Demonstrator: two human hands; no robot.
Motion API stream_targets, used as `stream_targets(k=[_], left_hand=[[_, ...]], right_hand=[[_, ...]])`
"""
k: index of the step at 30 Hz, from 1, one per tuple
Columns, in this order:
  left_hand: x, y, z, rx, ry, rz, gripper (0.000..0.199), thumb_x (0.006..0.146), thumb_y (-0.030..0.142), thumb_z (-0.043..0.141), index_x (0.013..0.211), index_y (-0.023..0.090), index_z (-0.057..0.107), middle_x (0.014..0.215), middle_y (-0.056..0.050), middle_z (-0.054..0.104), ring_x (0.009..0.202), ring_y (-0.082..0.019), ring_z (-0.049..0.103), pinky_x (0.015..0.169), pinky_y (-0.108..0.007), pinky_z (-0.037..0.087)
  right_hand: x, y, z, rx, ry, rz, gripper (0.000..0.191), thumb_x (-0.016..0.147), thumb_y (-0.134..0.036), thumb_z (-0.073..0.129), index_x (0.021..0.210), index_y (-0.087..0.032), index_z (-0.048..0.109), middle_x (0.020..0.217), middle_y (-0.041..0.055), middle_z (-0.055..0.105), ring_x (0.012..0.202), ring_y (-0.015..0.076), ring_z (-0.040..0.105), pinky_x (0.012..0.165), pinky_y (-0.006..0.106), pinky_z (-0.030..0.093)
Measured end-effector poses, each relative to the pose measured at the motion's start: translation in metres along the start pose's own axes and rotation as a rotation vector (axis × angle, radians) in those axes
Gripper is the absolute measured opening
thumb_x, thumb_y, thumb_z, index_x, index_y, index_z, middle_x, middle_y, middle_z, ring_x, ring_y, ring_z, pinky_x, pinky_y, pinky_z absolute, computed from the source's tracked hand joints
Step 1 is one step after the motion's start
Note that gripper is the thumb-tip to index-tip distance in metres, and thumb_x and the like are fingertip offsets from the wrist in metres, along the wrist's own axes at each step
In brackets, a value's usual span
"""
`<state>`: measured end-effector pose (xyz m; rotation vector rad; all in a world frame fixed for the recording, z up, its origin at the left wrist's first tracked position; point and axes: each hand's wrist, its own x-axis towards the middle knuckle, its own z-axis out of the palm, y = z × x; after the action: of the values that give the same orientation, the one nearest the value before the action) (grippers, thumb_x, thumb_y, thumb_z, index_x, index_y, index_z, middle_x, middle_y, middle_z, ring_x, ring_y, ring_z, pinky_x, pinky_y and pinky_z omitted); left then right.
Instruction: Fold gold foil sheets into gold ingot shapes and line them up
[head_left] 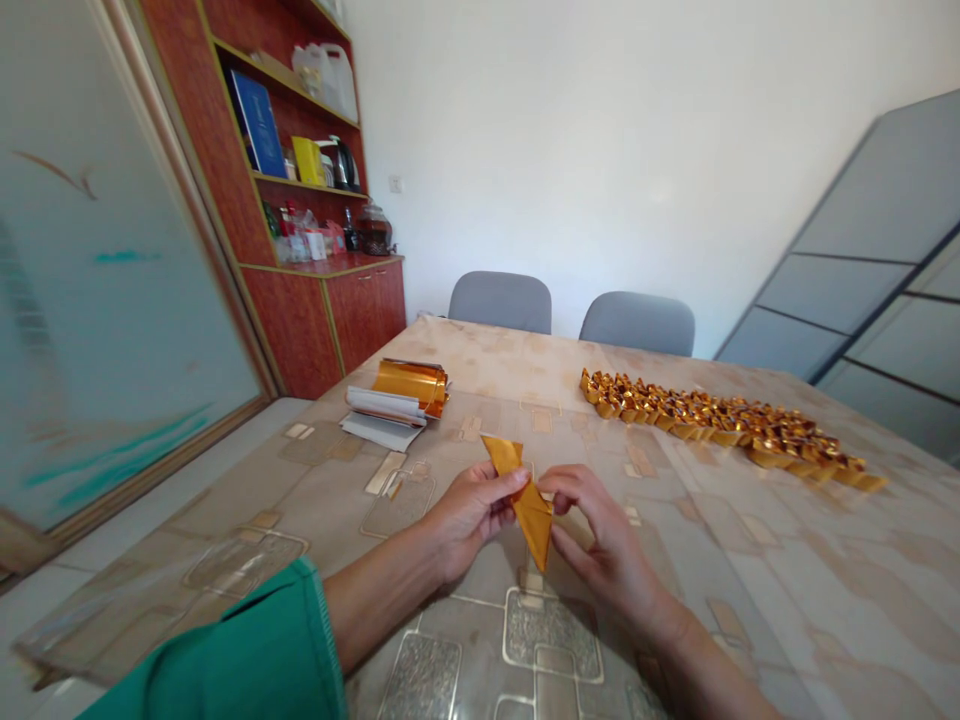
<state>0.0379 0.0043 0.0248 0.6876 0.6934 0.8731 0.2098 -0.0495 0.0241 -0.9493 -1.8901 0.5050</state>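
Gold foil piece (532, 510), long axis running upper left to lower right, held above the bench (787, 570), fingers of left hand (469, 522) and right hand (604, 540) clamped on it, left nearer the upper tip.

The folded gold foil paper triangle (531, 505) has a glossy metallic finish. The patterned beige plastic table cover (757, 590) looks smooth and lightly shiny. The red wooden cabinet (366, 320) has a polished sheen

Gold foil (534, 522) partly behind fingers (574, 490)
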Motion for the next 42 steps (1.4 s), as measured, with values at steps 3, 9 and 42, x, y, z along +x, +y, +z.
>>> stream_targets(k=[3, 9, 42], left_hand=[[-0.002, -0.003, 0.002, 0.004, -0.024, -0.016, 0.038, 0.052, 0.033, 0.094, 0.076, 0.013, 0.072, 0.074, -0.002, 0.068, 0.067, -0.011, 0.059, 0.064, -0.021, 0.046], [-0.006, -0.006, 0.005, -0.018, -0.070, 0.000, 0.037, 0.059, 0.034, 0.091, 0.084, 0.014, 0.073, 0.079, -0.003, 0.069, 0.069, -0.011, 0.061, 0.067, -0.022, 0.048], [-0.014, -0.007, 0.010, 0.108, 0.022, 0.231, 0.028, 0.060, 0.024, 0.088, 0.082, 0.013, 0.075, 0.078, -0.003, 0.074, 0.069, -0.010, 0.064, 0.065, -0.019, 0.050]], right_hand=[[0.001, -0.001, -0.002, -0.026, -0.053, -0.041, 0.025, 0.090, -0.013, 0.060, 0.108, -0.030, 0.067, 0.104, 0.0054, 0.061, 0.097, 0.0216, 0.059, 0.082, 0.034, 0.050], [0.001, -0.001, -0.006, -0.096, 0.032, -0.069, 0.015, 0.090, -0.019, 0.062, 0.092, -0.028, 0.075, 0.088, 0.0046, 0.062, 0.081, 0.0201, 0.061, 0.066, 0.030, 0.050], [0.003, -0.001, 0.001, 0.014, 0.158, 0.160, 0.011, 0.089, -0.026, 0.064, 0.079, -0.023, 0.063, 0.076, -0.0003, 0.060, 0.071, 0.0170, 0.055, 0.064, 0.029, 0.042]])
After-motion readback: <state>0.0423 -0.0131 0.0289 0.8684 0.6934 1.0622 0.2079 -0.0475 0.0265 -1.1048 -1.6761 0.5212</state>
